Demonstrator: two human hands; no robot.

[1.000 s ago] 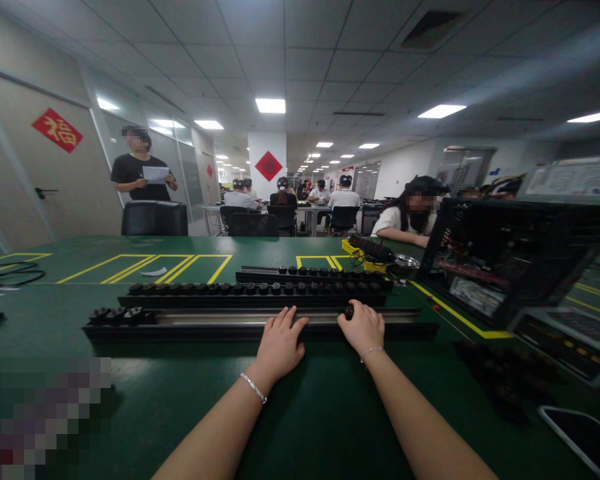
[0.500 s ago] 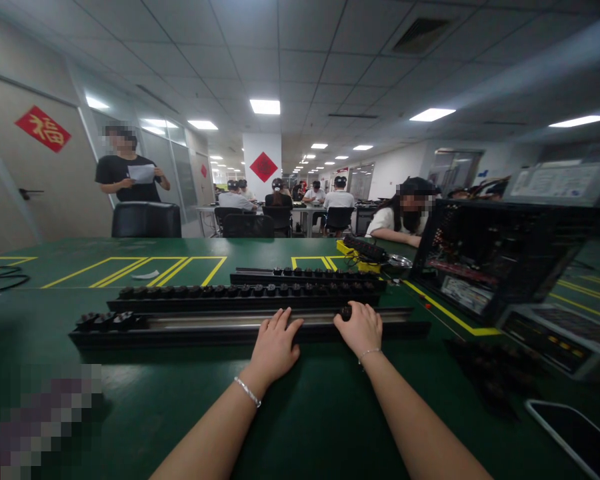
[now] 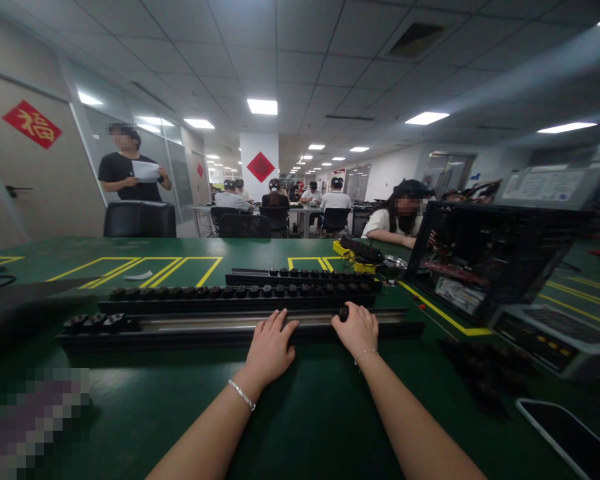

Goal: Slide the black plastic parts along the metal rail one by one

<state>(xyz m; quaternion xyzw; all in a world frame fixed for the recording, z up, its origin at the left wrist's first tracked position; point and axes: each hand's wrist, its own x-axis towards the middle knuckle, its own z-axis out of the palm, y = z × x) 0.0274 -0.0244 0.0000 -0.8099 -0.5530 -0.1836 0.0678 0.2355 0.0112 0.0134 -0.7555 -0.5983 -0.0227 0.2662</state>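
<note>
A long black track rail with a bare metallic channel lies across the table before me. Several small black socket-like modules sit in its left end. My left hand rests on the rail's middle, fingers stretched over the channel and thumb apart. Farther right, my right hand pinches a small round black module at the channel; whether it is seated there I cannot tell. Behind this rail stands a second black rail lined with similar modules, and beyond that a third rail.
An open computer case and a grey metal box stand right. Nearer lie a heap of dark parts and a phone. A person leans on the table's far right. A dark blurred shape covers the left edge.
The view has shifted slightly. A dark blurred shape has come in over the table's left edge. Both hands keep their places on the rail.
</note>
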